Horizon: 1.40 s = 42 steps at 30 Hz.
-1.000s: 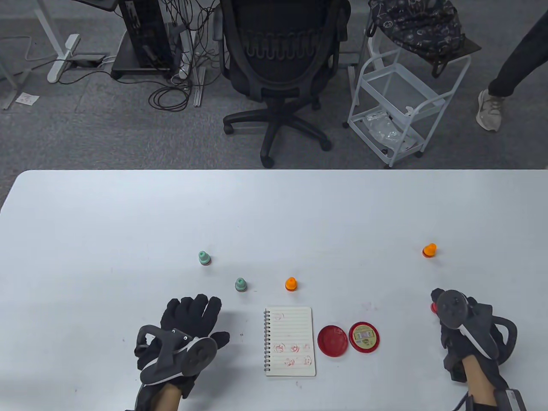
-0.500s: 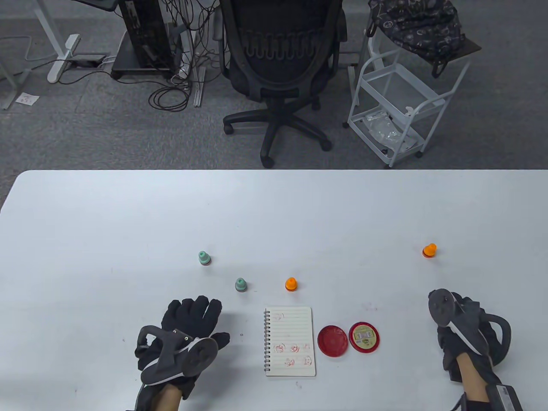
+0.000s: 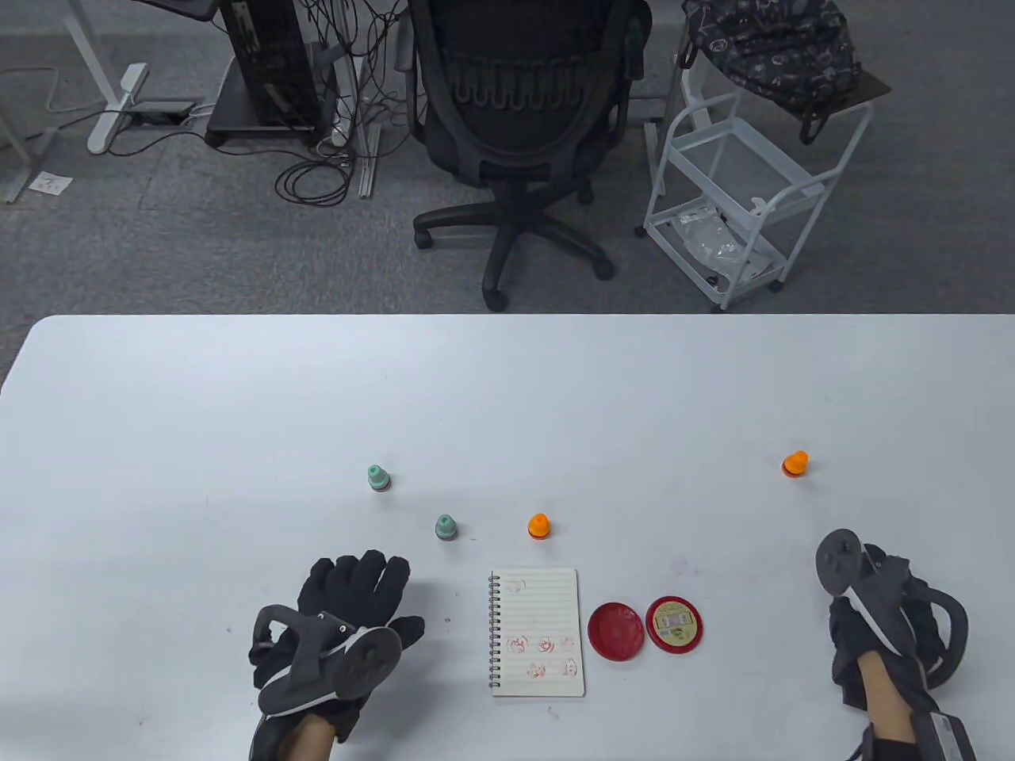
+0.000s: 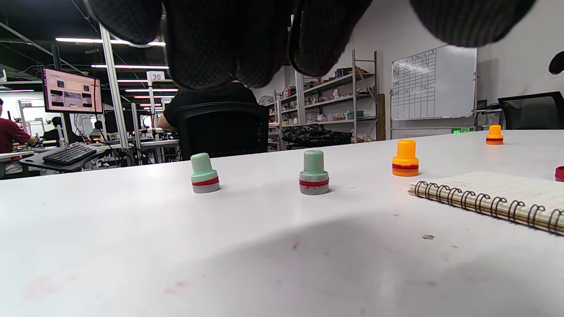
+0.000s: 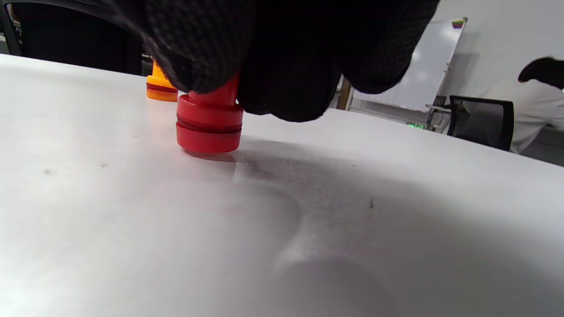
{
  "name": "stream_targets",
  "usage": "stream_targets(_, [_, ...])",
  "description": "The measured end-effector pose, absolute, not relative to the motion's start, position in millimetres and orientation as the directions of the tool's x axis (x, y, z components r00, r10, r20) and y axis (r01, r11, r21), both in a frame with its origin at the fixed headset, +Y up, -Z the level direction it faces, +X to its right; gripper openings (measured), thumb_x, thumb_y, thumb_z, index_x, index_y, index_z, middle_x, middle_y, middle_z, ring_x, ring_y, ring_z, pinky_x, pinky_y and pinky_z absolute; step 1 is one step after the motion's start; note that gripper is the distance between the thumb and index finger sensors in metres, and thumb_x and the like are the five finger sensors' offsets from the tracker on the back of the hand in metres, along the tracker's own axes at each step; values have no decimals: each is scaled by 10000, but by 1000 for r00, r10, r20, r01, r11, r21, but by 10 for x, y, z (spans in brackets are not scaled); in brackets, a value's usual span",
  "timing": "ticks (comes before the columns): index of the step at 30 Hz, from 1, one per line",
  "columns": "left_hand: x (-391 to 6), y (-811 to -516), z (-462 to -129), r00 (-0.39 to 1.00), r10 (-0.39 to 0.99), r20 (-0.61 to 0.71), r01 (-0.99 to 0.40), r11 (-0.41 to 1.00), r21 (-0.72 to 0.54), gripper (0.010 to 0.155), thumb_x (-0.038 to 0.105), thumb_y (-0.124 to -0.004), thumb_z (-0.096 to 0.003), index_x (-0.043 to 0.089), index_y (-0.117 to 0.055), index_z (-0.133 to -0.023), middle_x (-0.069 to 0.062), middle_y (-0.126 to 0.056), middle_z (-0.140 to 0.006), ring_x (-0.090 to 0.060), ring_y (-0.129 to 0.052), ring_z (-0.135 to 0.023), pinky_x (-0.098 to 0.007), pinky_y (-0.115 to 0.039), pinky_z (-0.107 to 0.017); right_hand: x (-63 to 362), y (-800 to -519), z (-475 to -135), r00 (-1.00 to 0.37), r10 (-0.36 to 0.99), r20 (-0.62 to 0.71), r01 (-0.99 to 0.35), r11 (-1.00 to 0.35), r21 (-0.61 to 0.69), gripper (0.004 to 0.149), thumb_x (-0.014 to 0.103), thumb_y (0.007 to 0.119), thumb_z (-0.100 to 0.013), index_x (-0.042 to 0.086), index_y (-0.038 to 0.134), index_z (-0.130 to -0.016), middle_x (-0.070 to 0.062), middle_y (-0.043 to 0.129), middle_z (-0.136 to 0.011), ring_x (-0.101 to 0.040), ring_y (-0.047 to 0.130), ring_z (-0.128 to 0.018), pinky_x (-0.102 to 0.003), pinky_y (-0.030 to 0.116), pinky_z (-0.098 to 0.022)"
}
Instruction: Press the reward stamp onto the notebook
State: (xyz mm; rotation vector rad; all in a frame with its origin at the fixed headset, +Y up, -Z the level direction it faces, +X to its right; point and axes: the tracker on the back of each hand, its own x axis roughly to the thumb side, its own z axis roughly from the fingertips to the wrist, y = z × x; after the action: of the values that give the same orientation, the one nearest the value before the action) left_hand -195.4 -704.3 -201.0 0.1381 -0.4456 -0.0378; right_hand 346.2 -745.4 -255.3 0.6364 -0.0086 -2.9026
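Note:
A red stamp (image 5: 209, 123) stands on the white table (image 3: 507, 396). My right hand (image 5: 282, 57) grips its top from above. In the table view my right hand (image 3: 864, 610) is at the near right and its tracker hides the stamp. The spiral notebook (image 3: 539, 630) lies open near the front middle, with several red prints on its lined page. It also shows in the left wrist view, the notebook (image 4: 498, 198) at the right. My left hand (image 3: 357, 587) rests flat on the table to the notebook's left, fingers straight, holding nothing.
Right of the notebook lie a plain red disc (image 3: 616, 631) and a red disc with a label (image 3: 674, 625). Two green stamps (image 3: 378, 478) (image 3: 446, 527) and an orange stamp (image 3: 538, 525) stand beyond the notebook. Another orange stamp (image 3: 794, 464) stands beyond my right hand.
My right hand has shifted a little to the right and toward the near edge. The red stamp, glimpsed beside the tracker a second ago, is now hidden there. The left hand has stayed still.

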Motion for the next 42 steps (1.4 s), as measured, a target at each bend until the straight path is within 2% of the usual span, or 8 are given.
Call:
stream_targets(9, [-1958, -7042, -2013, 905, -68, 419, 13, 991, 133, 724, 563, -701, -503, 120, -700, -1075, -193, -711, -1079, -527, -762, -895, -688, -588, -673, 3463, -7467, -2560, -892, -183, -412, 164, -983, 82, 527, 285, 824, -399, 366, 725, -909, 29, 776, -979, -216, 869, -809, -399, 768, -603])
stream_targets(22, [-1949, -7003, -1989, 903, -81, 421, 20, 989, 150, 723, 564, -700, -504, 122, -701, -1075, -191, -713, -1079, -526, -764, -893, -686, -592, -672, 3337, -7356, -2561, -914, -201, -353, 201, -979, 37, 596, 319, 828, -384, 357, 659, -954, 3, 691, -1034, -273, 786, -881, -436, 722, -636])
stream_targets(28, [-1961, -6997, -1988, 906, -82, 416, 19, 988, 154, 719, 563, -698, -505, 123, -703, -1074, -191, -714, -1078, -524, -764, -894, -685, -591, -673, 3123, -7214, -2584, -932, -236, -275, 246, -969, -5, 631, 445, 773, -392, 361, 598, -992, -12, 630, -1074, -319, 726, -929, -474, 684, -668])
stream_targets(32, [-1972, -6993, -1990, 909, -83, 409, 22, 988, 151, 719, 563, -696, -507, 122, -702, -1075, -192, -712, -1079, -526, -764, -893, -686, -591, -673, 3000, -7087, -2676, -938, -231, -257, 251, -967, -47, 648, 467, 764, -392, 373, 572, -1004, -6, 596, -1095, -336, 685, -964, -492, 659, -691])
stream_targets(35, [-1977, -6970, -1986, 910, -110, 400, 45, 985, 168, 719, 563, -695, -507, 121, -703, -1075, -192, -713, -1078, -526, -764, -893, -685, -591, -673, 2984, -7032, -2822, -928, -245, -280, 253, -967, 9, 661, 482, 754, -394, 399, 538, -1012, 24, 548, -1122, -333, 634, -1009, -504, 622, -730])
stream_targets(42, [-2040, -6956, -1987, 922, -120, 368, 59, 983, 173, 718, 563, -693, -508, 122, -704, -1074, -191, -714, -1078, -524, -764, -895, -685, -591, -673, 3062, -6969, -3187, -934, -179, -310, 165, -984, 71, 675, 496, 745, -396, 420, 504, -1022, 45, 493, -1149, -352, 564, -1057, -529, 574, -764])
